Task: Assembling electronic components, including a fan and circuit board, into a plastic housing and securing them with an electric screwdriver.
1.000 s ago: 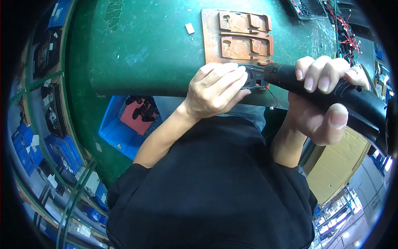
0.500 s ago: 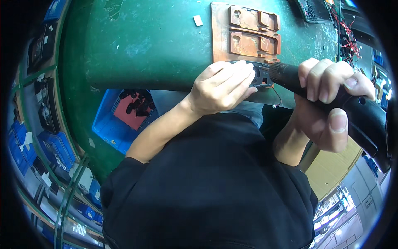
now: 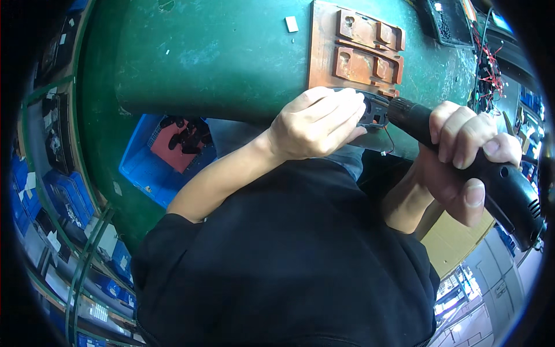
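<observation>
My right hand (image 3: 468,156) is wrapped round a black electric screwdriver (image 3: 416,118), whose ribbed nose points left. That nose reaches the right end of a dark plastic housing (image 3: 376,113) at the table's near edge; its bit cannot be made out. My left hand (image 3: 321,124) is closed over the housing's left part and hides much of it. From the housing's right end a thin dark red wire (image 3: 392,139) hangs down to a small white connector. Just beyond lies a brown fixture board (image 3: 325,58) with shaped recesses.
The green table (image 3: 219,63) carries a small white piece (image 3: 291,24). A black tray of small dark parts (image 3: 448,26) and red wires (image 3: 490,75) lie far right. A blue crate (image 3: 139,168) with dark parts stands below left, a cardboard box (image 3: 457,240) lower right, shelves (image 3: 75,191) at left.
The view has shifted, so the fixture, the table and both hands appear moved. The screwdriver's nose stays at the housing's right end, and both hands keep their grip.
</observation>
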The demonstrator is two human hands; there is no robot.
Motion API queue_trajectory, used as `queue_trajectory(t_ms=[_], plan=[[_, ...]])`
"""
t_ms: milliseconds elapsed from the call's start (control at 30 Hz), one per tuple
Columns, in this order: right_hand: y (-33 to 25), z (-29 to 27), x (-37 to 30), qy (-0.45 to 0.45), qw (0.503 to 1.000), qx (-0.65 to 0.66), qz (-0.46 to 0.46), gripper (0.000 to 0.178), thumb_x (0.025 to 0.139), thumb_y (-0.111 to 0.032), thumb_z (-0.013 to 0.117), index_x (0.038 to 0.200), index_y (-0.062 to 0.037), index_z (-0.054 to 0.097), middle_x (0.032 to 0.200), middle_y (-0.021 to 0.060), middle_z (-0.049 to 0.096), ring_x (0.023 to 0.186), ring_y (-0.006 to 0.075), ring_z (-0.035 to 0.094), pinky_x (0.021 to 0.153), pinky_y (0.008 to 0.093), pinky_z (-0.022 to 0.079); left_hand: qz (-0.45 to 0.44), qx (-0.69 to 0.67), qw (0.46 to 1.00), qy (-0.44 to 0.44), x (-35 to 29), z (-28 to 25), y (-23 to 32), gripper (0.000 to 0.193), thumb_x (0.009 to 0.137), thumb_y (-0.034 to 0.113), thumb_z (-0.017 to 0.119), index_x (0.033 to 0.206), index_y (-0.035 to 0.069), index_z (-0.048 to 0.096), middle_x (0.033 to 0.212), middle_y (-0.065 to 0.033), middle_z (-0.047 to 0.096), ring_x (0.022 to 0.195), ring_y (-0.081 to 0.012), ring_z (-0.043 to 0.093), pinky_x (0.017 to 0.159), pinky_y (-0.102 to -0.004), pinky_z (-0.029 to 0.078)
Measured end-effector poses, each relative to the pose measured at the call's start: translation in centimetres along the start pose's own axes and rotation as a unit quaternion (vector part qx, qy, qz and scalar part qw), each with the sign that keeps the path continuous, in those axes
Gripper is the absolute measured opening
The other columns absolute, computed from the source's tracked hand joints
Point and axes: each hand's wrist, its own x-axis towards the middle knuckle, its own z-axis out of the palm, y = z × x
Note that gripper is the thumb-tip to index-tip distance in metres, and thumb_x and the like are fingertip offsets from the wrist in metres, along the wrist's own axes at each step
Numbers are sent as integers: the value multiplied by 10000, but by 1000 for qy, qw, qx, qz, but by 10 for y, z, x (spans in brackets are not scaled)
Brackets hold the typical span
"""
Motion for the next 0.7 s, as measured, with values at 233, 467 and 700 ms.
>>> queue_trajectory(t_ms=[233,467,700], plan=[[7,-9,3,-24,999,31,-7,399,758,-222,657,1057,-58,451,754,62,484,608,158,469,595,336,409,3,3,1000,-4,0,0,-2,254,804,260,721,967,65,731,965,-43,719,909,-163,674,861,-305,464],[12,1,3,-31,999,16,-36,406,769,-256,636,1061,-42,453,738,50,467,587,149,442,592,317,384,7,-3,1000,0,0,1,-1,270,794,270,730,963,59,724,971,-47,711,911,-175,675,849,-310,464],[-46,-31,17,46,979,181,-80,499,689,-337,670,1060,-29,541,875,30,495,754,139,478,741,286,361,10,-5,1000,-19,2,-2,3,283,790,255,732,989,56,700,969,-55,685,922,-203,648,837,-339,457]])
